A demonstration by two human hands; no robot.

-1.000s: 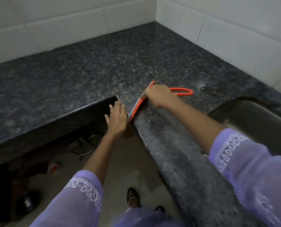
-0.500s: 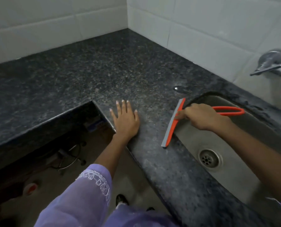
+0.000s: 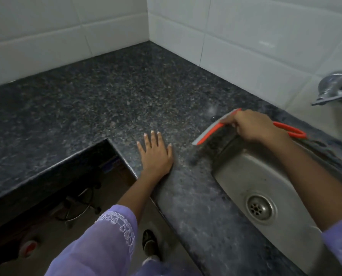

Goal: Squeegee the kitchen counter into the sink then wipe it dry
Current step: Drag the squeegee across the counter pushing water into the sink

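R hand (image 3: pixel 253 126) is gripping the orange squeegee (image 3: pixel 212 132) by its handle, w/ the blade sitting on the worktop (image 3: pixel 106 108) just beside the sink's (image 3: pixel 297 232) far-left rim. L hand (image 3: pixel 156 154) is lying flat, fingers spread, on the worktop near its inner front corner, holding nothing.

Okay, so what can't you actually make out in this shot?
Head view only:
- Squeegee middle: covered by the right hand, so its grip is unclear.
- Tap: cut off by the right edge, slightly blurred.
- Water on the counter: speckled granite hides any film.
- Under the counter: too dark to identify.
- Sink far side: hidden by the forearm.
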